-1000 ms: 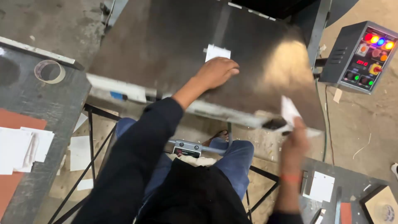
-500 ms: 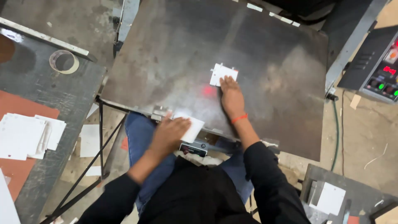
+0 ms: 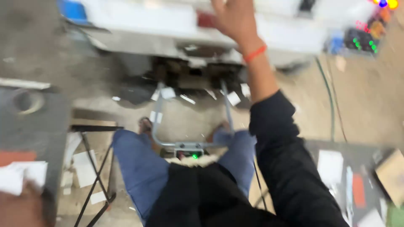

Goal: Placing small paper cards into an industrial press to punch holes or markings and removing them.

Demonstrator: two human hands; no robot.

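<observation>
The right hand (image 3: 233,19) is seen at the top centre of the frame, raised on an outstretched arm in a black sleeve with an orange wristband (image 3: 255,54) at the wrist; its fingers are spread and nothing is grasped, the palm lying against or just over the pale front edge of the machine (image 3: 168,31) that runs across the top, though contact cannot be told through the blur. The left hand (image 3: 19,208) is caught only as a blurred patch in the lower left corner; whether it is clenched or loose cannot be told, but it sits right at a stack of white paper pieces (image 3: 21,176) on the dark side table (image 3: 38,122) at the left edge. Blue-jeaned knees (image 3: 139,164) are seen at lower centre, with a grey metal pedal frame (image 3: 189,145) and a small green light between them. White paper scraps (image 3: 168,93) are scattered on the floor below the machine. A control box with coloured lights (image 3: 370,29) is at the upper right. Another dark table with papers (image 3: 357,180) is at the lower right.
</observation>
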